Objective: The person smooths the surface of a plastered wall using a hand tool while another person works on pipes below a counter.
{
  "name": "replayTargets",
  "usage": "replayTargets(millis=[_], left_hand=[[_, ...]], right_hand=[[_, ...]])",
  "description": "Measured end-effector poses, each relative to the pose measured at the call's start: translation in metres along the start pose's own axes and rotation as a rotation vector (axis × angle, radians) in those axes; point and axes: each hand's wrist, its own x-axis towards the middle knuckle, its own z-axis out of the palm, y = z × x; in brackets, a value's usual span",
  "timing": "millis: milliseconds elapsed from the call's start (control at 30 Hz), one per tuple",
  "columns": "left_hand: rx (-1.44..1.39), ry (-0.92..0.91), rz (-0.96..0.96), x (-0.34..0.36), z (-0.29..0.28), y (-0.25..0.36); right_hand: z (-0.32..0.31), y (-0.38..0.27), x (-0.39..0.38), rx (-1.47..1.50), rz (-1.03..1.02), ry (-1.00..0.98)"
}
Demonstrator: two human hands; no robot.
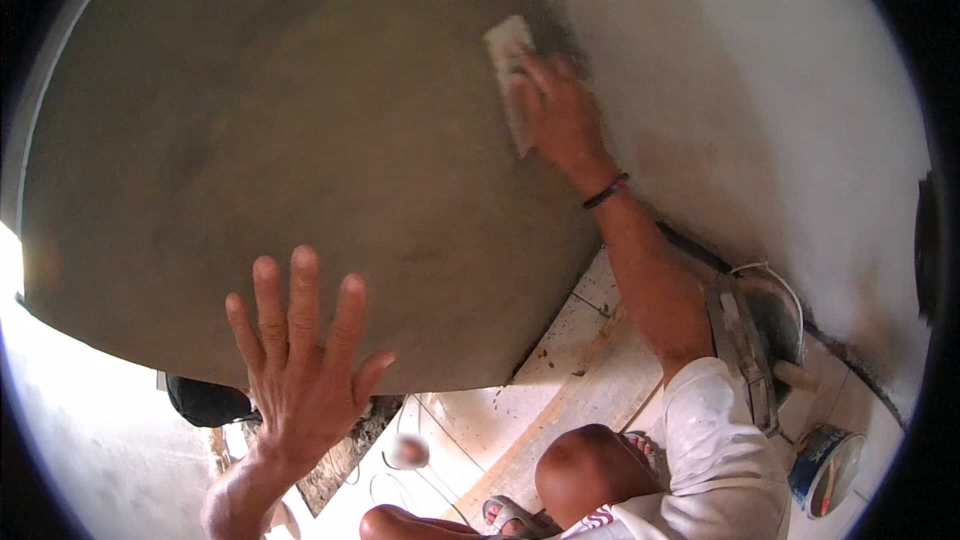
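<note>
In front of me stands a wall coated with grey-brown plaster (pixel 300 140). My right hand (pixel 562 120) grips a pale, narrow rectangular plastering float (pixel 513 45), which lies along the plaster close to the corner with the whitish side wall (pixel 680 50). Slight blur covers the float and fingers. My left hand (pixel 305 350) is raised with its fingers spread, palm toward the lower part of the plastered wall; whether it touches the surface I cannot tell. Nothing is held in it.
Low on the right, a bucket (pixel 790 315) with a wire handle stands by the side wall, a long tool across it. Nearby lies a blue can (pixel 825 470). Debris dots the tiled floor (pixel 560 340). A black object (pixel 205 400) sits at the left.
</note>
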Motion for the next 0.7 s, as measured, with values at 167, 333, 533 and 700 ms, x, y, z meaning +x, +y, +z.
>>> replayTargets(millis=[167, 333, 533, 700], left_hand=[[-0.12, -0.051, -0.047, -0.009, 0.004, -0.005], [-0.24, -0.037, -0.089, -0.02, -0.006, 0.0], [-0.249, 0.012, -0.214, -0.041, 0.007, -0.019], [-0.23, 0.065, -0.371, -0.057, 0.014, -0.033]], right_hand=[[0.01, 0.073, -0.068, 0.011, 0.326, -0.107], [0.028, -0.038, -0.08, -0.051, -0.238, -0.097], [-0.003, -0.061, 0.056, -0.19, -0.187, 0.147], [0.019, -0.027, -0.023, -0.222, -0.066, 0.064]])
